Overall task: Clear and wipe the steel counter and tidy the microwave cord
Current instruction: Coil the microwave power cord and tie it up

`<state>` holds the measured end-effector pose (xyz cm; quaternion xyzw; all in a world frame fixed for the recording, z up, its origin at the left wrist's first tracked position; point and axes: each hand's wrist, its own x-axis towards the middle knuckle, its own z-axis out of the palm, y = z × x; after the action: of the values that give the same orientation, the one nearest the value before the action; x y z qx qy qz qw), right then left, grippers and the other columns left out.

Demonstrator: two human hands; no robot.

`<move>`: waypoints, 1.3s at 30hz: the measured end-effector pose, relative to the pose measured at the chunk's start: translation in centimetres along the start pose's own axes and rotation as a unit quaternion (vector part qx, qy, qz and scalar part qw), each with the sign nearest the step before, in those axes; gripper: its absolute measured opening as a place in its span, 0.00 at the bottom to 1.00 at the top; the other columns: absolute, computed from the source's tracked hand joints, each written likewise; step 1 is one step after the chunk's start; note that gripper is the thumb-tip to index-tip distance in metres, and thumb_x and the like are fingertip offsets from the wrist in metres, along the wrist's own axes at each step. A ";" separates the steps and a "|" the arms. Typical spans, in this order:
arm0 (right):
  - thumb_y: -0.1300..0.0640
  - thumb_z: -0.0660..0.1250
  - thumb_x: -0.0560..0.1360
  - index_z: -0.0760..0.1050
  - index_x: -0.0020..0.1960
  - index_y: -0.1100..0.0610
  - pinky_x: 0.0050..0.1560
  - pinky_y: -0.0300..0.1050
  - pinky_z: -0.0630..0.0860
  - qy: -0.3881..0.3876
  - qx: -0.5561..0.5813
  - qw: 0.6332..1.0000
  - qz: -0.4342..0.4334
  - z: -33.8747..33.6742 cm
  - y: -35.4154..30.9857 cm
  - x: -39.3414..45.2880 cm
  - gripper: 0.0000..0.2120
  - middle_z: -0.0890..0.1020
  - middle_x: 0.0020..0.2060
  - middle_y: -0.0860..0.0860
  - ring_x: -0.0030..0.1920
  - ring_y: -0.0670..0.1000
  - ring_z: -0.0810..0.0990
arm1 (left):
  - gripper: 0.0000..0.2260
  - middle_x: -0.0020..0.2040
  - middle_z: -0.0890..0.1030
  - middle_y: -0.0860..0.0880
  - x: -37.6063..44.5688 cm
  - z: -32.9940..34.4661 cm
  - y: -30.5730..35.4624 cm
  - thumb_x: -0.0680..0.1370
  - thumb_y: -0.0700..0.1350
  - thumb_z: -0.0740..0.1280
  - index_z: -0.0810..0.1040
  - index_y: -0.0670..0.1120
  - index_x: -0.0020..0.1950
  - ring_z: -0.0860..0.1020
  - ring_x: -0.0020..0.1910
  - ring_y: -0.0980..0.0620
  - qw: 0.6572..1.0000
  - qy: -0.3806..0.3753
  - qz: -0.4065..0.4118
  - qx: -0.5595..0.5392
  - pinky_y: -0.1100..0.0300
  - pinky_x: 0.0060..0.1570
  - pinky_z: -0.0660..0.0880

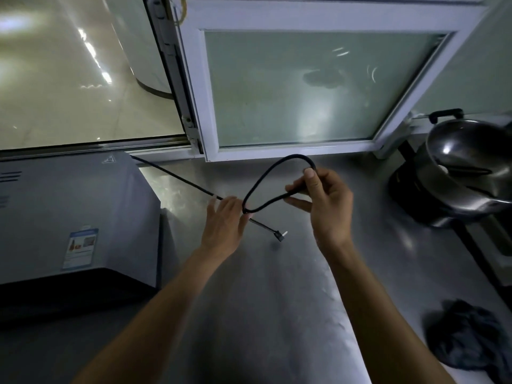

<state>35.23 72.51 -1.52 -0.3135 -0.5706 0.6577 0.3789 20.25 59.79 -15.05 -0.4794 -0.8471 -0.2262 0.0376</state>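
Right hand (322, 202) pinches thin black microwave cord (270, 173) loop; left hand (225, 224) grips its crossing, plug end (278, 234) trailing just right of it.

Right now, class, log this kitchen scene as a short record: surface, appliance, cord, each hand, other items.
surface: steel counter
appliance: microwave, at left on the counter
cord: black cord, folded into a loop, plug hanging free
left hand: pinches the loop's crossing
right hand: holds the loop's far bend
other items: dark cloth at right; steel pot at far right
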 end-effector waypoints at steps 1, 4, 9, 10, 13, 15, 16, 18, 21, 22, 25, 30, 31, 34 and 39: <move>0.58 0.63 0.82 0.76 0.51 0.67 0.44 0.57 0.83 0.008 0.006 1.000 0.007 -0.1 0.2 0.1 0.11 0.81 0.41 0.66 0.45 0.63 0.84 | 0.09 0.53 0.79 0.50 0.1 -0.1 -0.2 0.81 0.49 0.60 0.76 0.47 0.56 0.77 0.60 0.49 1.000 0.002 0.002 -0.009 0.42 0.71 0.63; 0.59 0.63 0.82 0.76 0.53 0.67 0.46 0.58 0.83 0.029 0.023 0.999 0.027 -0.8 1.0 0.5 0.10 0.82 0.39 0.63 0.46 0.63 0.85 | 0.05 0.49 0.79 0.47 0.1 -0.7 -0.5 0.81 0.44 0.63 0.75 0.44 0.53 0.77 0.52 0.46 1.000 0.011 -0.005 -0.028 0.40 0.65 0.70; 0.62 0.63 0.81 0.73 0.65 0.63 0.49 0.56 0.83 0.038 0.025 0.995 0.083 -1.8 2.4 1.4 0.13 0.83 0.44 0.60 0.47 0.61 0.85 | 0.02 0.43 0.78 0.43 -0.3 -3.5 -0.3 0.79 0.37 0.66 0.73 0.41 0.49 0.76 0.43 0.43 1.000 0.015 0.002 -0.016 0.51 0.39 0.73; 0.63 0.64 0.81 0.71 0.68 0.62 0.49 0.55 0.83 0.029 0.014 0.995 0.099 -2.0 2.8 1.7 0.16 0.83 0.47 0.60 0.47 0.61 0.85 | 0.03 0.42 0.78 0.43 -0.3 -4.2 -0.4 0.78 0.36 0.67 0.73 0.41 0.48 0.77 0.41 0.42 1.000 0.010 -0.001 -0.005 0.54 0.35 0.70; 0.59 0.68 0.79 0.67 0.74 0.55 0.55 0.52 0.81 0.000 -0.149 0.984 0.102 -2.3 4.7 2.4 0.24 0.79 0.62 0.57 0.57 0.55 0.82 | 0.07 0.40 0.78 0.43 -0.1 -6.0 -0.6 0.75 0.34 0.69 0.72 0.41 0.47 0.77 0.36 0.42 1.000 -0.013 -0.006 0.024 0.57 0.32 0.65; 0.56 0.68 0.79 0.61 0.78 0.54 0.68 0.53 0.72 -0.012 -0.340 0.940 0.024 -2.0 5.6 2.3 0.30 0.70 0.72 0.54 0.71 0.54 0.70 | 0.04 0.43 0.79 0.45 -0.1 -6.8 -0.8 0.78 0.37 0.66 0.72 0.43 0.49 0.77 0.37 0.42 0.999 -0.038 -0.014 0.030 0.56 0.33 0.65; 0.56 0.68 0.79 0.58 0.79 0.55 0.73 0.54 0.67 -0.014 -0.411 0.911 -0.040 -1.6 5.6 2.0 0.32 0.65 0.76 0.54 0.74 0.55 0.64 | 0.02 0.45 0.80 0.45 0.0 -7.1 -0.9 0.79 0.38 0.64 0.72 0.43 0.50 0.78 0.39 0.42 0.998 -0.049 -0.024 0.027 0.55 0.34 0.66; 0.59 0.69 0.77 0.58 0.79 0.56 0.73 0.58 0.64 -0.012 -0.514 0.838 -0.184 -0.7 5.2 1.3 0.35 0.60 0.78 0.55 0.76 0.58 0.59 | 0.04 0.45 0.79 0.47 0.0 -7.7 -1.0 0.81 0.41 0.63 0.69 0.46 0.48 0.79 0.42 0.41 0.998 -0.050 -0.039 0.024 0.54 0.35 0.66; 0.62 0.71 0.73 0.65 0.76 0.54 0.63 0.59 0.67 -0.036 -0.577 0.760 -0.297 0.8 5.0 0.7 0.34 0.61 0.78 0.56 0.73 0.61 0.63 | 0.11 0.41 0.72 0.53 -0.2 -8.3 -0.5 0.82 0.43 0.63 0.62 0.51 0.45 0.77 0.41 0.42 0.997 -0.061 -0.040 0.032 0.54 0.35 0.66; 0.62 0.72 0.72 0.68 0.74 0.54 0.59 0.57 0.69 -0.058 -0.582 0.749 -0.311 1.3 5.0 0.6 0.32 0.64 0.76 0.56 0.69 0.61 0.66 | 0.10 0.41 0.73 0.53 -0.2 -8.5 -0.3 0.82 0.43 0.62 0.63 0.51 0.45 0.77 0.41 0.43 0.996 -0.069 -0.039 0.035 0.54 0.35 0.66; 0.60 0.73 0.72 0.74 0.69 0.54 0.51 0.55 0.74 -0.142 -0.578 0.731 -0.333 2.6 5.3 0.5 0.26 0.75 0.69 0.54 0.58 0.60 0.74 | 0.06 0.45 0.78 0.50 -0.4 -9.0 0.0 0.83 0.44 0.60 0.66 0.50 0.47 0.78 0.42 0.44 0.995 -0.080 -0.031 0.041 0.53 0.36 0.70; 0.62 0.75 0.72 0.77 0.65 0.59 0.50 0.55 0.79 -0.225 -0.525 0.765 -0.299 3.9 6.1 0.6 0.22 0.80 0.59 0.57 0.56 0.62 0.77 | 0.06 0.42 0.75 0.51 -0.7 -10.2 0.5 0.84 0.47 0.58 0.72 0.47 0.51 0.75 0.40 0.48 0.996 -0.080 -0.006 0.042 0.53 0.37 0.70; 0.62 0.74 0.73 0.79 0.62 0.60 0.47 0.55 0.79 -0.226 -0.514 0.773 -0.297 4.2 6.3 0.7 0.18 0.80 0.56 0.58 0.55 0.62 0.78 | 0.07 0.41 0.74 0.51 -0.8 -10.5 0.5 0.84 0.47 0.59 0.72 0.46 0.51 0.74 0.39 0.48 0.996 -0.076 0.000 0.043 0.54 0.36 0.68; 0.61 0.70 0.76 0.80 0.52 0.62 0.39 0.56 0.77 -0.227 -0.492 0.782 -0.309 4.8 7.0 1.0 0.07 0.80 0.47 0.59 0.46 0.61 0.78 | 0.06 0.39 0.75 0.49 -1.1 -11.0 0.4 0.83 0.45 0.61 0.76 0.43 0.52 0.75 0.37 0.46 0.998 -0.038 0.021 0.035 0.55 0.35 0.66; 0.62 0.70 0.75 0.79 0.47 0.63 0.35 0.51 0.73 -0.196 -0.454 0.813 -0.306 5.0 6.9 0.6 0.03 0.78 0.40 0.58 0.39 0.60 0.76 | 0.06 0.37 0.76 0.50 -1.6 -11.0 -0.3 0.82 0.45 0.64 0.77 0.43 0.50 0.73 0.34 0.48 0.999 0.028 0.039 0.006 0.55 0.37 0.66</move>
<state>29.78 70.01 -7.61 -0.1237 -0.9330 0.2211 0.2555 19.20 53.76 -5.72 -0.5053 -0.8277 -0.2328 0.0735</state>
